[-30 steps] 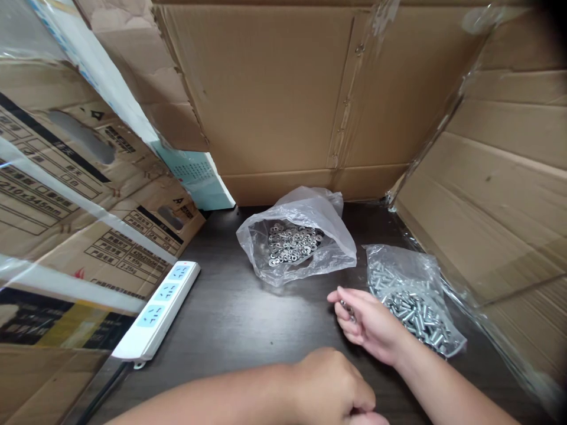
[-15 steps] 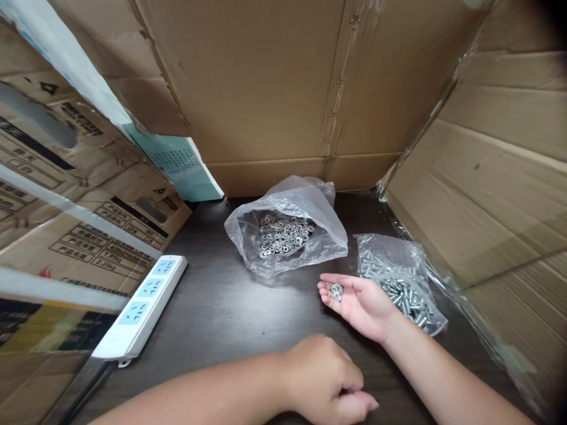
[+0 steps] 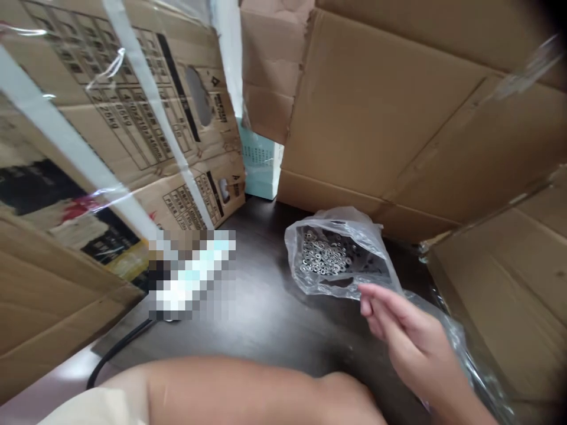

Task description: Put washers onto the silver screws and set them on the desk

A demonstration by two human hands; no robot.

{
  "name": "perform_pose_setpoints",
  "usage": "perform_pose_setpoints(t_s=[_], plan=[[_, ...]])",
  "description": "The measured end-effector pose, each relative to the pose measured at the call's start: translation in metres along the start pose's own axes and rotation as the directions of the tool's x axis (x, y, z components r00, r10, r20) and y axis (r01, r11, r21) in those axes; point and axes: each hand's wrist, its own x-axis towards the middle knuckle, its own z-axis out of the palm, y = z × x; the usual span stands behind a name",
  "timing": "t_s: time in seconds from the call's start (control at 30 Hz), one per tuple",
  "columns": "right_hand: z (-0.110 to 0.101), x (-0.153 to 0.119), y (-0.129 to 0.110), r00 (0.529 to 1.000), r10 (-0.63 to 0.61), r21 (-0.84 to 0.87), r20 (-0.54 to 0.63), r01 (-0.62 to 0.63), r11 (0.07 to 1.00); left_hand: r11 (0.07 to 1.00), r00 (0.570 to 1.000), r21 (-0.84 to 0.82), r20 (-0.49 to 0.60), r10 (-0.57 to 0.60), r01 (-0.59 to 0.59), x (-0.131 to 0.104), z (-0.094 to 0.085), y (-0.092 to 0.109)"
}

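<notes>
An open plastic bag [image 3: 387, 260] holds a pile of metal washers [image 3: 325, 257]. My right hand [image 3: 405, 333] is at the bag's lower right edge, fingers curled and pressed together; whatever lies in them is hidden. Behind that hand and wrist, part of a second clear plastic bag [image 3: 456, 330] shows, its contents mostly covered. My left forearm crosses the bottom of the view, and only the back of my left hand [image 3: 345, 395] appears at the lower edge, its fingers out of sight.
A pixelated white power strip [image 3: 195, 274] with a black cable [image 3: 117, 348] lies on the dark table [image 3: 252, 330] at left. Cardboard walls [image 3: 354, 118] stand behind and on both sides. A light-blue printed sheet [image 3: 259, 165] stands in the back left corner.
The view has turned left, so things appear farther right. My right hand has closed from a flat palm holding washers and moved beside the washer bag. My left hand has dropped lower in view.
</notes>
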Motion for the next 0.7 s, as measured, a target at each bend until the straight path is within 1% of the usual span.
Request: perform_pose_setpoints(t_s=[0.03,0.07,0.1,0.13,0.17,0.2,0.23,0.3,0.37,0.4,0.57,0.7], plan=[[0.003,0.016,-0.008,0.99,-0.136,-0.136,0.026,0.138,0.981,1.0,0.999,-0.009,-0.025,-0.025,0.025,0.003,0.001,0.0],[0.008,0.034,-0.014,0.971,-0.229,-0.237,0.075,0.24,0.941,0.999,0.998,-0.024,-0.053,-0.036,0.035,0.005,0.002,0.0],[0.014,0.054,-0.018,0.957,-0.262,-0.32,0.125,0.289,0.902,0.999,0.997,-0.039,-0.074,-0.021,0.018,0.006,0.001,0.0],[0.02,0.072,-0.018,0.951,-0.257,-0.39,0.172,0.305,0.869,0.999,0.997,-0.052,-0.08,0.005,-0.01,0.007,0.0,0.001],[0.027,0.09,-0.016,0.953,-0.206,-0.481,0.221,0.29,0.828,0.997,0.996,-0.061,-0.081,0.039,-0.044,0.006,-0.001,0.002],[0.034,0.105,-0.011,0.956,-0.122,-0.592,0.268,0.263,0.762,0.995,0.995,-0.063,-0.063,0.074,-0.078,0.004,-0.003,0.002],[0.039,0.117,-0.005,0.945,-0.032,-0.687,0.325,0.259,0.679,0.994,0.995,-0.057,-0.031,0.095,-0.097,0.002,-0.005,0.003],[0.048,0.133,0.009,0.94,0.025,-0.728,0.34,0.246,0.64,0.995,0.994,-0.031,0.048,0.099,-0.098,-0.003,-0.009,0.004],[0.054,0.137,0.022,0.938,0.055,-0.75,0.341,0.237,0.618,0.997,0.991,-0.004,0.112,0.076,-0.076,-0.008,-0.013,0.005],[0.056,0.137,0.027,0.937,0.063,-0.755,0.343,0.235,0.612,0.997,0.99,0.002,0.121,0.074,-0.075,-0.011,-0.016,0.006],[0.064,0.128,0.042,0.944,0.056,-0.761,0.324,0.225,0.609,0.991,0.99,0.027,0.062,0.127,-0.129,-0.024,-0.026,0.01],[0.06,0.123,0.044,0.948,0.014,-0.729,0.317,0.235,0.643,0.99,0.991,0.053,0.04,0.13,-0.132,-0.026,-0.028,0.011]])
